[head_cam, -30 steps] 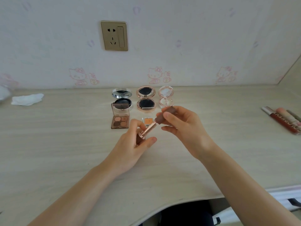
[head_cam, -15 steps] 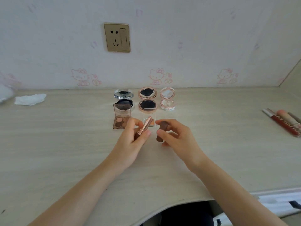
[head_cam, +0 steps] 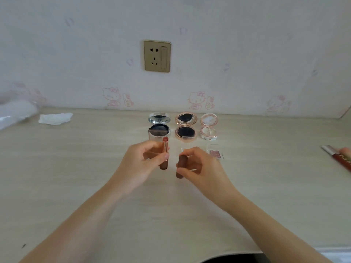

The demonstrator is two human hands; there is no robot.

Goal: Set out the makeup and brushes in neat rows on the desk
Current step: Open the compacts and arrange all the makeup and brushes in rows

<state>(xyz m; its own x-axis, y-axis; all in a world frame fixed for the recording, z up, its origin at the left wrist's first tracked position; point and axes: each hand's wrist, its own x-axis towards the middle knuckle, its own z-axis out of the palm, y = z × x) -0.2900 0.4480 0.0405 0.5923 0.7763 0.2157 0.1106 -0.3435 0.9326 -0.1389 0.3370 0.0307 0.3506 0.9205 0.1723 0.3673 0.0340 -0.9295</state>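
Spanning the view, the pale wood-grain surface (head_cam: 76,186) carries three open round compacts (head_cam: 185,126) rowed by the wall. Left hand (head_cam: 140,164) pinches the uncapped rose-gold lipstick (head_cam: 164,155) upright; right hand (head_cam: 199,165) pinches its brown cap (head_cam: 180,167), apparently for display.

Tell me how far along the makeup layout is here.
Partly done. Three open compacts sit in a row by the wall. Left hand holds the uncapped lipstick, right hand its cap. Tubes at the desk's right edge remain unplaced.

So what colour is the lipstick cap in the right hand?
Dark brown cap, head view.
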